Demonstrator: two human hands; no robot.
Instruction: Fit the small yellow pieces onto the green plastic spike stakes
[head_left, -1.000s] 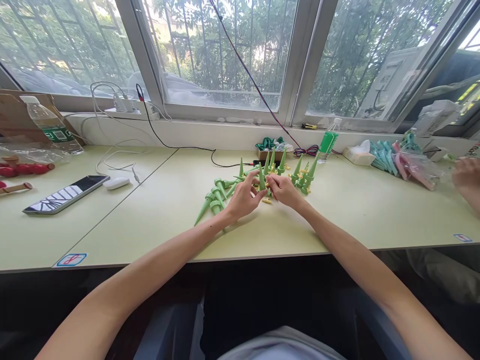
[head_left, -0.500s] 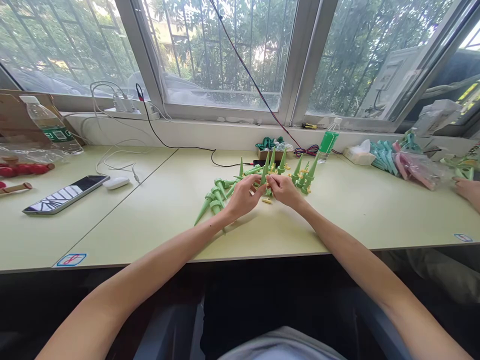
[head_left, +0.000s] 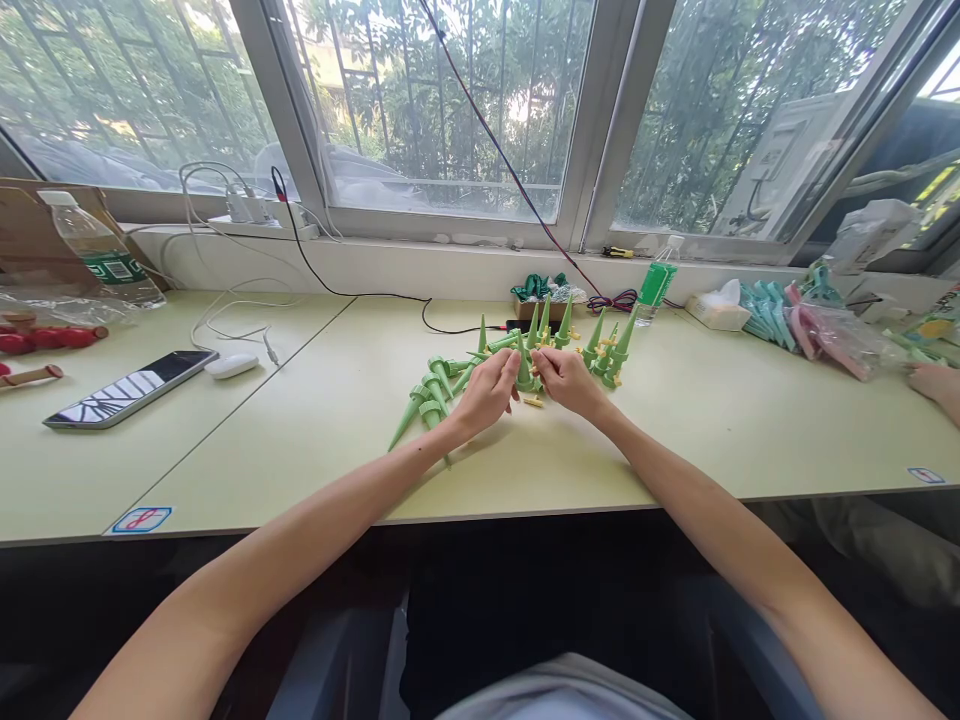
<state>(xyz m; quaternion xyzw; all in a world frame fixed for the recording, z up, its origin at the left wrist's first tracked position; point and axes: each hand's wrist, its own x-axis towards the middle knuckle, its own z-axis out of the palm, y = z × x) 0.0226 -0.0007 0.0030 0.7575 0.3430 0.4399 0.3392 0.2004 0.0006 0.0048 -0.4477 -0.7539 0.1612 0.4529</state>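
Note:
My left hand [head_left: 486, 392] is closed over the desk, its fingers at a pale green plastic spike [head_left: 523, 368] that points up. Just to the right, my right hand [head_left: 568, 380] is pinched; whatever is between its fingertips is too small to make out. Behind the hands stand several upright green spikes [head_left: 619, 352] with small yellow pieces on them. More green spikes [head_left: 433, 385] with ringed collars lie in a pile left of my left hand. A loose yellow piece [head_left: 533, 402] rests on the desk below my hands.
A phone [head_left: 131, 390] and a white mouse-like object [head_left: 232, 366] lie at the left. Behind the spikes are a small box [head_left: 551, 308] and a green-labelled bottle [head_left: 657, 282]. Another person's hand [head_left: 936, 384] is at the far right, near plastic-bagged pieces [head_left: 832, 335].
My left hand and the green spike have shifted slightly left, away from my right fingertips, and the left fingers have drawn closer together. My right hand has hardly moved.

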